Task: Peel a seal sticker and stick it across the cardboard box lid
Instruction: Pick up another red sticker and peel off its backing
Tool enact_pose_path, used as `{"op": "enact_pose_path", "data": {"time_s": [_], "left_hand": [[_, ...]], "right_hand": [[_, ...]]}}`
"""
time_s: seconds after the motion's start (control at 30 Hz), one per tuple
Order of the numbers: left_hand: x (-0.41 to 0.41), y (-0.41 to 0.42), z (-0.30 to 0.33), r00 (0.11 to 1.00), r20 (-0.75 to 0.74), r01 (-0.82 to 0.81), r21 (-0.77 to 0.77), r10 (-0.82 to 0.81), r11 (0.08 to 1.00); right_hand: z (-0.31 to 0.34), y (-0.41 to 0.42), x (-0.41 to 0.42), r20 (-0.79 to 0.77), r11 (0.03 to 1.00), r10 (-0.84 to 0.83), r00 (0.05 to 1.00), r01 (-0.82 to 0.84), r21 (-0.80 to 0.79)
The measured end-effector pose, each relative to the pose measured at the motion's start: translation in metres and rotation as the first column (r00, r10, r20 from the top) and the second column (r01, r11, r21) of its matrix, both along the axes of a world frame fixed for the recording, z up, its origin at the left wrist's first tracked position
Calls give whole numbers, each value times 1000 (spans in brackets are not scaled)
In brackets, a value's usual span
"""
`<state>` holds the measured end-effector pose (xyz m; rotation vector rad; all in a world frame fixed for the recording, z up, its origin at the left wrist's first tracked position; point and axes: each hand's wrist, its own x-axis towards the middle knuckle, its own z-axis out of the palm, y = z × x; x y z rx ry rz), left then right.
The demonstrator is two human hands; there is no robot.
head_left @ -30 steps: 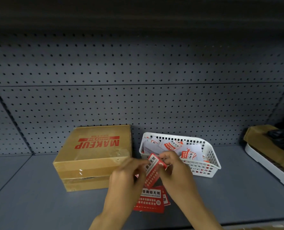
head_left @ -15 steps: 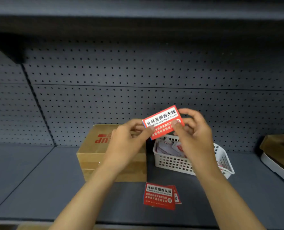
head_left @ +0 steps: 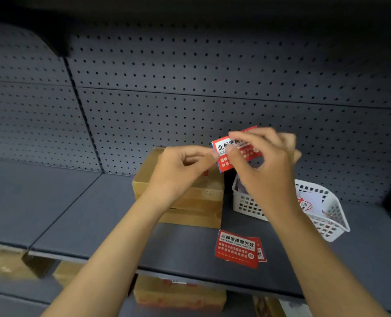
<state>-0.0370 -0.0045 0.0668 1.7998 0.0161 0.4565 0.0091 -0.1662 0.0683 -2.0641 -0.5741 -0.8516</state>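
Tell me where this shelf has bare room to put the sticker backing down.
Bare shelf runs left of the cardboard box to the pegboard corner. A narrower strip lies along the front edge left of the red sticker stack. Crowded: box, white basket and stack sit close together at centre-right.

A grey shelf (head_left: 80,216) runs across the scene, backed by a dark pegboard wall (head_left: 190,72). A white slotted basket (head_left: 327,216) sits at the right, with papers inside. Below the near shelf edge, more cardboard boxes (head_left: 178,294) lie blurred
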Motion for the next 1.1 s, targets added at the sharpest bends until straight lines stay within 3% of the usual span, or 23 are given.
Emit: {"op": "enact_pose_path", "data": {"time_s": [0.13, 0.27, 0.6, 0.7, 0.87, 1.1], "left_hand": [[-5, 4, -3, 993, 112, 34, 73, -42, 997], [-9, 7, -3, 989, 140, 63, -54, -55, 997], [-15, 14, 1, 999, 46, 24, -186, -16, 982], [-15, 17, -1, 998, 56, 27, -115, -21, 993], [-14, 21, -2, 995, 98, -10, 162, -6, 987], [-14, 17, -1, 974, 210, -169, 455, 79, 875]], "right_hand": [[-2, 10, -4, -71, 984, 168, 983, -163, 72], [-3, 15, -6, -107, 944, 299, 948, -277, 182], [-8, 19, -8, -1, 938, 327, 945, -325, 117], [-9, 18, -7, -13, 933, 345, 939, -341, 114], [-13, 19, -6, -19, 934, 349, 937, -346, 90], [-15, 18, -7, -178, 895, 419, 890, -373, 244]]}}
